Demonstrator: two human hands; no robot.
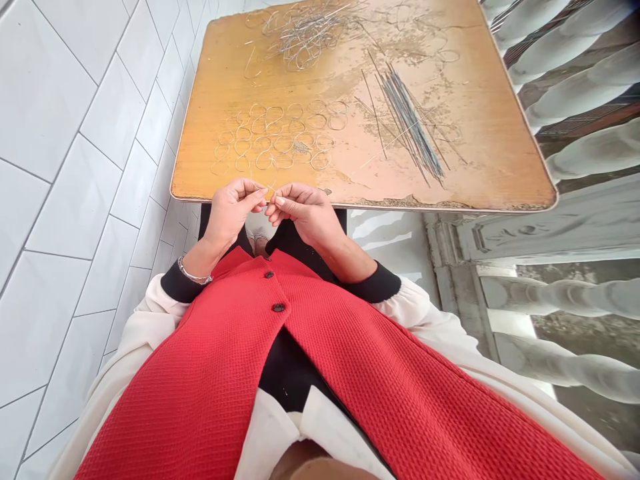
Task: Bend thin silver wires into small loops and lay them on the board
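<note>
At the near edge of the wooden table [200, 153], my left hand [236, 207] pinches one end of a thin wire [265, 187]. My right hand [305, 208] pinches the wire a short way to the right, the two hands almost touching. Part of the wire curves up above the fingertips; the rest is hidden by the fingers. Just beyond my hands lie several rows of small wire rings [263, 143]. Farther right rests a bundle of straight grey wires [410, 123], with some loose ones crossing it.
A tangled heap of bent wire [310, 33] lies at the table's far side. The tabletop is worn, with peeling veneer at the front edge. A white tiled wall [75, 167] runs close on the left. White balusters [590, 147] stand on the right.
</note>
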